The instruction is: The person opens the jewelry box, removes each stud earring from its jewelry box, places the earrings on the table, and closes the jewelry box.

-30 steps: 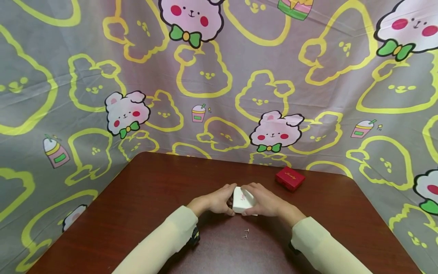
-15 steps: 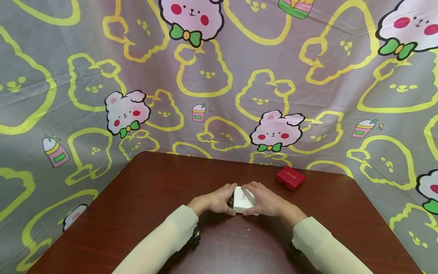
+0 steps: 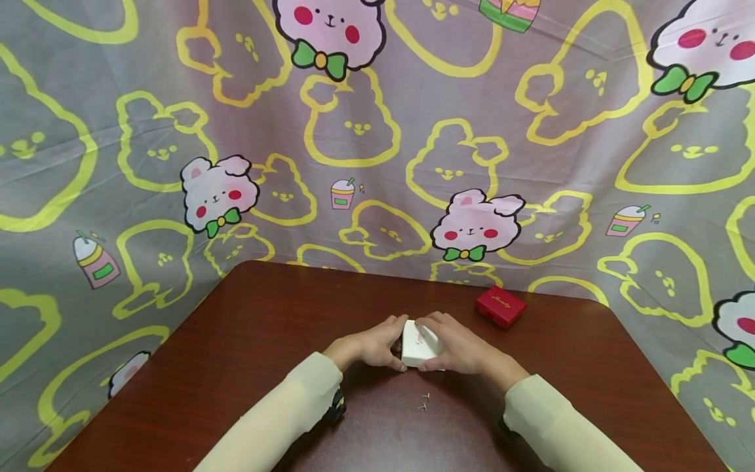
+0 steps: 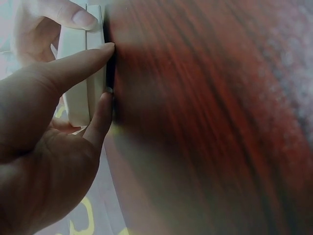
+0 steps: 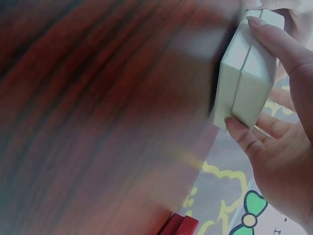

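Note:
A small white lidded box (image 3: 416,354) with a pink print on top sits between both hands on the table. My left hand (image 3: 375,344) grips its left side; in the left wrist view the thumb (image 4: 78,68) lies across the lid seam with a fingertip low at the base. From the other side my right hand (image 3: 457,346) holds the box; its thumb (image 5: 276,39) crosses the seam in the right wrist view, and fingers reach round the far side. The lid is down on the base, a thin seam showing between them. Nearer me lie two tiny pale T-shaped pieces (image 3: 422,408).
A red box (image 3: 501,307) with gold lettering stands at the back right of the dark wooden table (image 3: 283,314). Behind the table hangs a grey cloth (image 3: 383,177) printed with cartoon animals.

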Demonstrator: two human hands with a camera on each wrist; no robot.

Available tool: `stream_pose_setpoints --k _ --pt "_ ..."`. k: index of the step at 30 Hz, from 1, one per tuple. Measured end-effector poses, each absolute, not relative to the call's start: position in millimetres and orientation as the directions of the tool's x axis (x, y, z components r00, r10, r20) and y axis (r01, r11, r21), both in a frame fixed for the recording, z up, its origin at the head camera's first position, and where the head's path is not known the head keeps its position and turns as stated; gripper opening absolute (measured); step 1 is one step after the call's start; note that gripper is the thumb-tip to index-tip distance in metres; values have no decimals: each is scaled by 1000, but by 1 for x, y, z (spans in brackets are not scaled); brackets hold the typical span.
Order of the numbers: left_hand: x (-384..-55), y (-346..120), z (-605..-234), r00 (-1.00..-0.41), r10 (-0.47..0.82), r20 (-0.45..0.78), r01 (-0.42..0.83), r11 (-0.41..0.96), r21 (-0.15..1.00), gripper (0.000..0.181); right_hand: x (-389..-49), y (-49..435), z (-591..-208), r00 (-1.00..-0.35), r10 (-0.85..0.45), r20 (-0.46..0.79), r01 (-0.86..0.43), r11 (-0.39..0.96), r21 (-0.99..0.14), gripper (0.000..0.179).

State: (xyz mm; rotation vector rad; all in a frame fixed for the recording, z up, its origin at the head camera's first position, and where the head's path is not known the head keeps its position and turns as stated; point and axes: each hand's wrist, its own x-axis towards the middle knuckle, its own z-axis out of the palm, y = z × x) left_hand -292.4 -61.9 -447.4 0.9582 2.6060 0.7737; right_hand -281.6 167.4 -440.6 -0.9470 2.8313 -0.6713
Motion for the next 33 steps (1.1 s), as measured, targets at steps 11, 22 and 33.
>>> stream_pose_setpoints --k 11,22,33 --pt "-298 -61 -449 -737 676 -24 553 622 555 81 -283 169 -436 -801 -597 49 -560 717 -415 81" --pt "-297 -61 -448 -747 663 -45 541 646 539 91 -282 168 -440 -802 -593 65 -562 713 -419 83" --pt "-301 -63 -450 -746 665 -35 558 652 513 82 -281 168 -441 -803 -592 73 -564 715 -413 83"
